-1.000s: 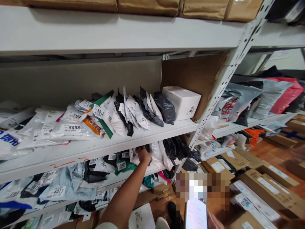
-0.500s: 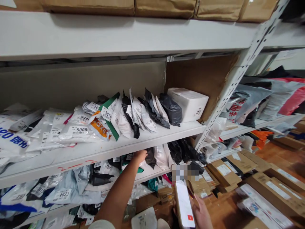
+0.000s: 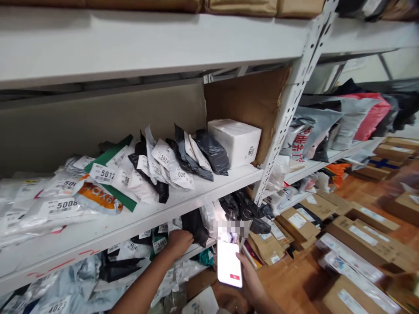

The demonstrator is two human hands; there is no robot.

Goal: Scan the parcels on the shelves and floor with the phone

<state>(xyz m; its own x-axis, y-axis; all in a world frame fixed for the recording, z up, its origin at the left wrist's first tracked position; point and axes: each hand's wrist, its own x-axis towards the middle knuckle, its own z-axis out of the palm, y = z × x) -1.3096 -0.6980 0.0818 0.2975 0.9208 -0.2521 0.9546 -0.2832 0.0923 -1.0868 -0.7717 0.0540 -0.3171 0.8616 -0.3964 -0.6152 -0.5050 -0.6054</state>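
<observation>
White metal racking (image 3: 284,122) runs back beside a wood-toned floor (image 3: 278,281), its shelves crowded with labelled parcels. Nearest, the lower shelf (image 3: 194,251) shows a thin strip of its front edge just beyond the left forearm, and the lip of the middle shelf (image 3: 147,219) lies close above the left hand (image 3: 180,242), so entry there is a low slot. That hand is back upward with its fingers curled in, set against the left side of a black bag (image 3: 194,224) on the lower shelf; the fingertips are hidden, and whether they grip anything cannot be told. The right hand (image 3: 248,267), low in front of the rack, is closed around the side of a lit phone (image 3: 229,264), thumb along its edge, screen toward the camera. White and dark bags stand tightly on both sides of the black bag, leaving little gap. On the middle shelf, parcels lean together, among them white ones marked 5008 and 5012 (image 3: 102,173), with a white box (image 3: 235,144) at the right end by a brown divider (image 3: 250,96); above them is open height up to the next shelf. Farther right, cartons (image 3: 360,233) cover much of the floor, and more bags, grey and red, fill the next bay
</observation>
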